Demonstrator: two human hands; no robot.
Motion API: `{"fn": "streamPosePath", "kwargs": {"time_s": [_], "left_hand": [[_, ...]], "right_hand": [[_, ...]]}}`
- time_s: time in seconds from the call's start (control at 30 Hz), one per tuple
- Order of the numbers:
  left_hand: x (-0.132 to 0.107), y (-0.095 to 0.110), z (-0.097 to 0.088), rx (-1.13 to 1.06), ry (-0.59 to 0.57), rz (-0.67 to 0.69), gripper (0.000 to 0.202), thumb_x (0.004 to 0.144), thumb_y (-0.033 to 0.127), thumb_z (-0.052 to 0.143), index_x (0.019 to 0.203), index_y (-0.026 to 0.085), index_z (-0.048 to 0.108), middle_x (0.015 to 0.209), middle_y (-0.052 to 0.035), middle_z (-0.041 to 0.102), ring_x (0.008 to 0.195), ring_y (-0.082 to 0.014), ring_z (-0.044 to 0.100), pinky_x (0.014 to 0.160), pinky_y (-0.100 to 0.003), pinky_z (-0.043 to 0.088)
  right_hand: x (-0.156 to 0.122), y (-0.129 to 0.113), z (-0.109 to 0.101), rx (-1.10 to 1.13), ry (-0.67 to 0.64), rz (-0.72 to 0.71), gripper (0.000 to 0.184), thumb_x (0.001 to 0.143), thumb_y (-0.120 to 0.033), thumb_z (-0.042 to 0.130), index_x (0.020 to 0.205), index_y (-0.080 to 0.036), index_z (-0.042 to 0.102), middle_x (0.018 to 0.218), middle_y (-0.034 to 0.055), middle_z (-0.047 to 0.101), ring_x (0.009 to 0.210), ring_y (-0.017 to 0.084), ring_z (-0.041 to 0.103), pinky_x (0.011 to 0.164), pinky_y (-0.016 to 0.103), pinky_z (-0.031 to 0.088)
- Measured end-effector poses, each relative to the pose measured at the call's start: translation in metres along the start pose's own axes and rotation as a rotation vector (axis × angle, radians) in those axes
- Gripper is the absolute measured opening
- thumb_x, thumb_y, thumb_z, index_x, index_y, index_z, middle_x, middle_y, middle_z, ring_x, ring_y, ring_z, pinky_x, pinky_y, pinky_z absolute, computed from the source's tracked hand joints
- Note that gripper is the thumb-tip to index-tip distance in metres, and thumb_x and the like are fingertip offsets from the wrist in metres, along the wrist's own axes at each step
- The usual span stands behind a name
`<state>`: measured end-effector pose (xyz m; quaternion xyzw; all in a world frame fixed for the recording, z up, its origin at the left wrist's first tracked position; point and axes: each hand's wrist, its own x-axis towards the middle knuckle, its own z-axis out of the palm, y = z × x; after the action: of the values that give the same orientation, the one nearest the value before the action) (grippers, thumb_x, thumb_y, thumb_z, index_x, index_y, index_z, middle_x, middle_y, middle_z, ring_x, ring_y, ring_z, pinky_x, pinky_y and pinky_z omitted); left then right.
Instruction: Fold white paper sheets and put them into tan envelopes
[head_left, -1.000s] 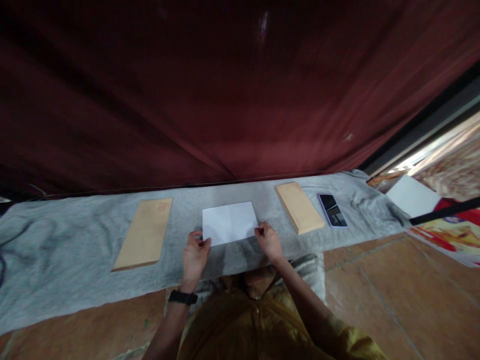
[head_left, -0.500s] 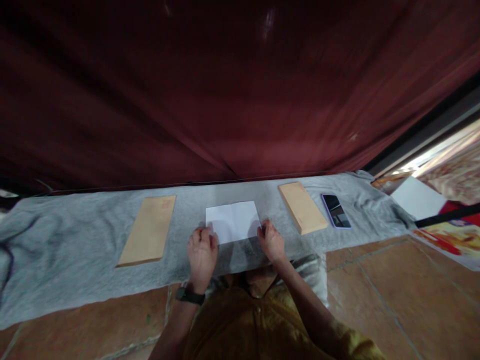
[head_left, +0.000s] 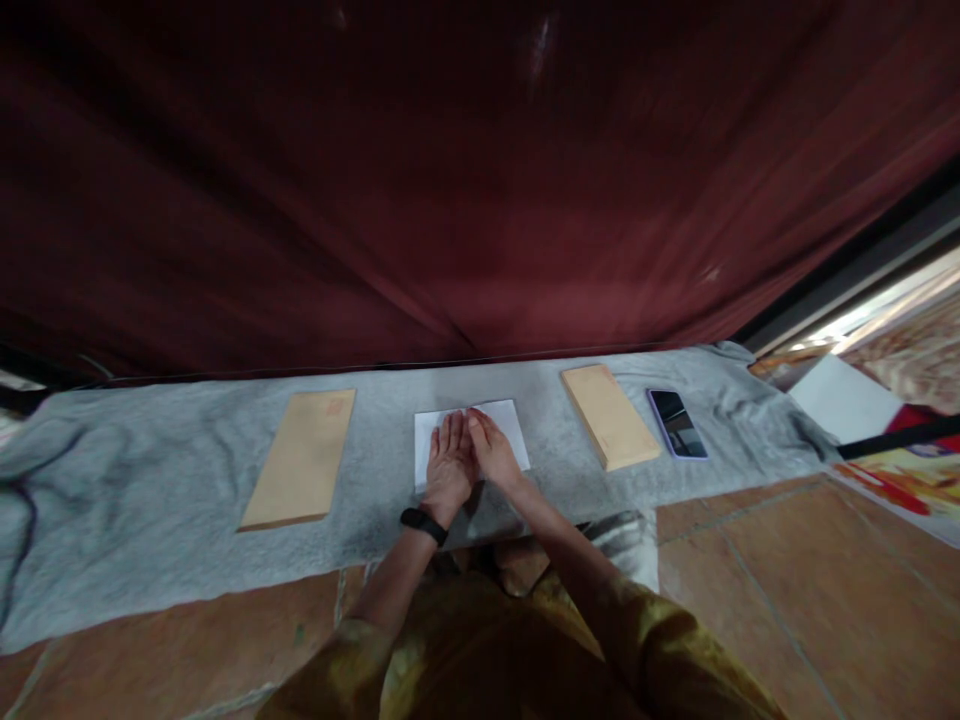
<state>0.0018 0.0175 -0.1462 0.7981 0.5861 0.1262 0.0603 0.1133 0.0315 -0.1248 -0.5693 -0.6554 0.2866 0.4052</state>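
Both hands were down flat on the white paper (head_left: 513, 428), side by side and touching at the index fingers. The left hand (head_left: 448, 456) had its fingers extended and together, palm pressed on the sheet, gripping nothing. The right hand (head_left: 491, 451) was the same: fingers straight, released, lying on the paper. The paper sat on the grey cloth (head_left: 150, 500) dead ahead of the person at 12 o'clock, its near edge hidden under the hands. There was a black wristband (head_left: 424, 525) on the left wrist. A single tan envelope (head_left: 300, 458) lay flat at 9 o'clock of the paper, well apart from it. A tan envelope stack (head_left: 609, 416) lay at 3 o'clock of the paper, also apart. A phone (head_left: 677, 423) lay screen up just beside the stack, on its 3 o'clock side. A maroon curtain (head_left: 450, 200) hung at 12 o'clock behind the cloth. The tiled floor (head_left: 750, 590) showed at 6 o'clock of the cloth. A loose white sheet (head_left: 841, 398) lay far out at 3 o'clock, off the cloth.
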Motion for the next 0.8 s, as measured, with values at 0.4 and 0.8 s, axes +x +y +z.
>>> {"fn": "streamPosePath", "kwargs": {"time_s": [0.4, 0.8], "left_hand": [[-0.003, -0.008, 0.006, 0.015, 0.046, -0.049, 0.059, 0.097, 0.019, 0.032, 0.155, 0.006, 0.035, 0.163, -0.0168, 0.031, 0.155, -0.0295, 0.017, 0.125, -0.051, 0.019], [-0.012, -0.024, 0.001, -0.038, 0.15, -0.151, 0.061, 0.101, 0.036, 0.033, 0.156, 0.008, 0.033, 0.162, -0.0191, 0.033, 0.153, -0.0283, 0.025, 0.124, -0.05, 0.021]], "right_hand": [[-0.005, 0.025, 0.004, -0.485, -0.118, -0.192, 0.047, 0.107, -0.035, 0.035, 0.147, -0.016, 0.051, 0.154, 0.0119, 0.048, 0.147, 0.024, 0.038, 0.123, 0.048, 0.026], [-0.014, 0.045, -0.014, -0.58, -0.094, -0.151, 0.051, 0.105, -0.036, 0.04, 0.152, -0.017, 0.044, 0.161, 0.0119, 0.037, 0.149, 0.028, 0.033, 0.123, 0.048, 0.024]]}}
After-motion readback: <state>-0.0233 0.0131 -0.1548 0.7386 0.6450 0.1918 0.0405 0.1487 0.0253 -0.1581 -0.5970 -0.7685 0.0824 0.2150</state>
